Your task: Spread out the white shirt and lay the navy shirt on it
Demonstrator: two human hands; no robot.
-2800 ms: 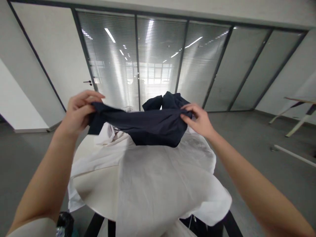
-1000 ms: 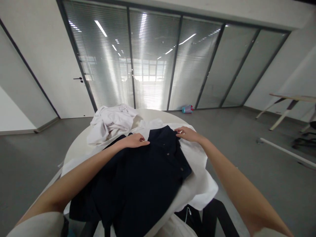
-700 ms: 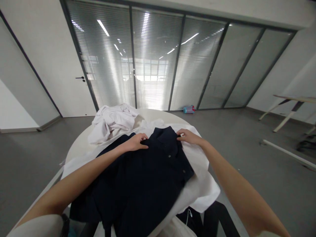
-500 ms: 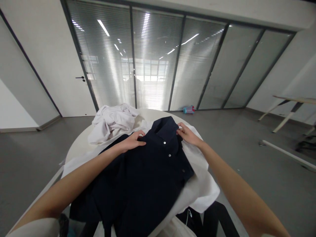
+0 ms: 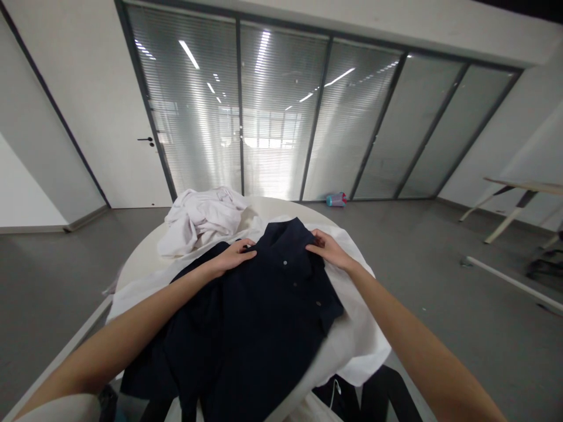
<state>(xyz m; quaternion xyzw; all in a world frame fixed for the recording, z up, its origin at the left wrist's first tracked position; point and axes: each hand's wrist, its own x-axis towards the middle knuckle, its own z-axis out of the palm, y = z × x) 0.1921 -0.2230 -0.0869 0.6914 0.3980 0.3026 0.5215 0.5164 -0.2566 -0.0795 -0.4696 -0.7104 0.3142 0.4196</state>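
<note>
A navy button-up shirt (image 5: 259,328) lies front up across the round table, its collar pointing away from me and its lower part hanging toward me. Small light buttons run down its front. My left hand (image 5: 233,257) pinches the cloth at the shoulder left of the collar, thumb toward me. At the collar's right side, my right hand (image 5: 328,249) grips the cloth between thumb and fingers. Beneath the shirt spreads a white cloth (image 5: 358,346) that drapes over the table's right and front edges.
A crumpled white garment (image 5: 204,217) lies on the far left of the white round table (image 5: 143,258). Beyond stand glass partitions with blinds and a white door (image 5: 132,170). A small blue and pink basket (image 5: 336,200) rests on its side on the floor. Another table (image 5: 523,186) stands at right.
Both hands have shifted slightly left, the right one most, and the collar has moved lower and flatter. The upper button front has shifted a little left with it.
</note>
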